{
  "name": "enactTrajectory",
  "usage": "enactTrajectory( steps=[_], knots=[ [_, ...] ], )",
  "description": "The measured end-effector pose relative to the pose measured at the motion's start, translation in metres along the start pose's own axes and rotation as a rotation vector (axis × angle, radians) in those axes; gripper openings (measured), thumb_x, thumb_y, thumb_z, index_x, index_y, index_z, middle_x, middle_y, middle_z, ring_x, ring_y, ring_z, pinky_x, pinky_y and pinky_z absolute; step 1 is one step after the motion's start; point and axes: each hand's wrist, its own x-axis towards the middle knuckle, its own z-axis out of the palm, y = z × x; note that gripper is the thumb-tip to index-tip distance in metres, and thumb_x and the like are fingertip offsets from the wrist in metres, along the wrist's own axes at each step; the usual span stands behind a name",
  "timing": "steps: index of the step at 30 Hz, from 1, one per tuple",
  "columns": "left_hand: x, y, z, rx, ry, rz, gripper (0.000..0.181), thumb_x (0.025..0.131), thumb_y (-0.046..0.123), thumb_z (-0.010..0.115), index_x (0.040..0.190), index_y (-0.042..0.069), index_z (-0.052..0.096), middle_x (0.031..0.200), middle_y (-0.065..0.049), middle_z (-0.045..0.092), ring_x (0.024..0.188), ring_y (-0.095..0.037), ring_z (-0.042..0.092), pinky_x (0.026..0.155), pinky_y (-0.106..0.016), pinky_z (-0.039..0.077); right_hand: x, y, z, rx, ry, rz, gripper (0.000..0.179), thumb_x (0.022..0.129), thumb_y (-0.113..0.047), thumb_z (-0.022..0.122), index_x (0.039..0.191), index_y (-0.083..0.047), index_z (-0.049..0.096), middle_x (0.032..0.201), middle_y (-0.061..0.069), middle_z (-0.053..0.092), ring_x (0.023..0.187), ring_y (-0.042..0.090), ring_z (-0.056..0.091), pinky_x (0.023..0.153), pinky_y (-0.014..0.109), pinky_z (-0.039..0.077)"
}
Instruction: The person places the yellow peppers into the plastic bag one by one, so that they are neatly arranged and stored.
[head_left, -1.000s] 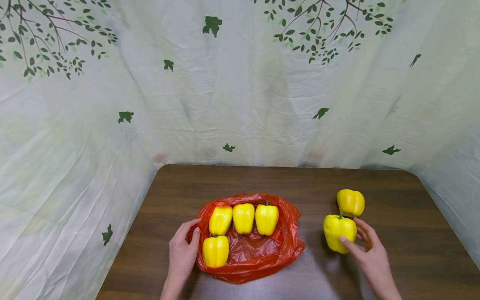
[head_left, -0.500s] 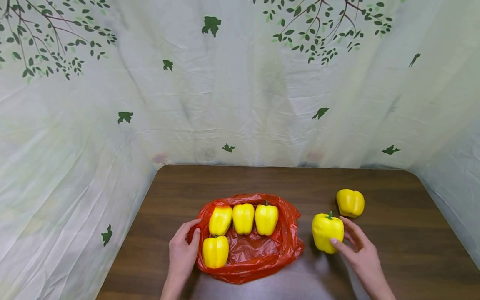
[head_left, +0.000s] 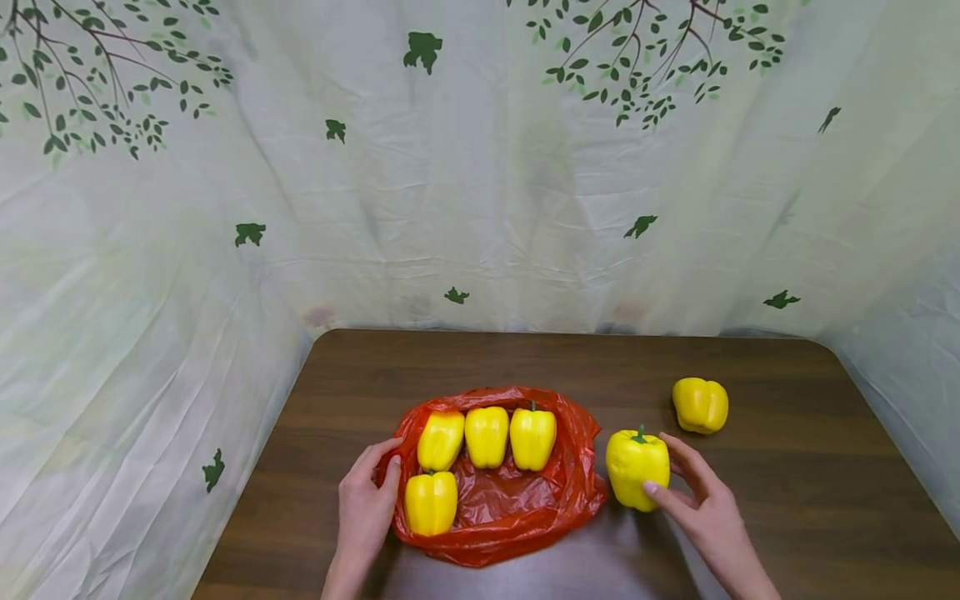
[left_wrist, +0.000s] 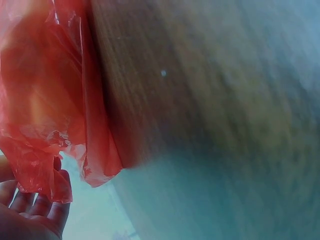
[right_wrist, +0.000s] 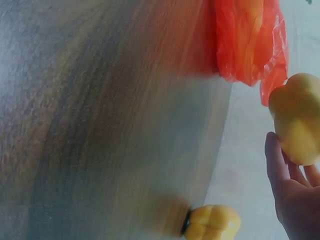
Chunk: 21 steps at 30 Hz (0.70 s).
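A red plastic bag (head_left: 517, 492) lies with its mouth spread wide on the table, and several yellow bell peppers (head_left: 487, 437) sit inside it, along the back and at the left. My left hand (head_left: 365, 504) grips the bag's left rim; in the left wrist view the fingers (left_wrist: 57, 210) curl at the red film. A yellow bell pepper with a green stem (head_left: 636, 471) is held upright by my right hand (head_left: 701, 508), just right of the bag. In the right wrist view that pepper (right_wrist: 299, 120) appears off the table, in the fingers.
One more yellow bell pepper (head_left: 701, 406) lies on its side on the brown wooden table (head_left: 810, 483), behind and right of my right hand. A pale cloth (head_left: 510, 183) printed with leaves and branches hangs behind the table and at both sides.
My right hand has carried the yellow bell pepper leftward, away from the one lying on the table and close to the bag's right side. My left hand and the bag stay put.
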Motion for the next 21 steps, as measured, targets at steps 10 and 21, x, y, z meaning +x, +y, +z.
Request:
enactTrajectory(
  steps=[10,21],
  knots=[
    [0.0,0.001,0.0,0.006,0.0,0.002,0.027,0.092,0.001,0.066,0.115,0.013,0.069,0.109,-0.002,0.066,0.091,-0.018,0.062,0.083,-0.041,0.057,0.001,-0.011,0.009,0.022,-0.05,-0.022,0.073,0.087,-0.041,0.074,0.147,-0.019,0.04,0.148,0.009,0.041,0.127,0.032,0.044,0.09,0.031,0.054],
    [-0.001,0.002,-0.003,0.003,-0.008,-0.009,0.026,0.092,0.002,0.067,0.115,0.014,0.068,0.11,-0.002,0.066,0.094,-0.019,0.063,0.084,-0.041,0.057,0.002,-0.018,0.016,0.033,-0.085,-0.115,0.07,0.086,-0.034,0.077,0.144,-0.018,0.043,0.145,0.006,0.044,0.126,0.03,0.046,0.09,0.031,0.054]
  ],
)
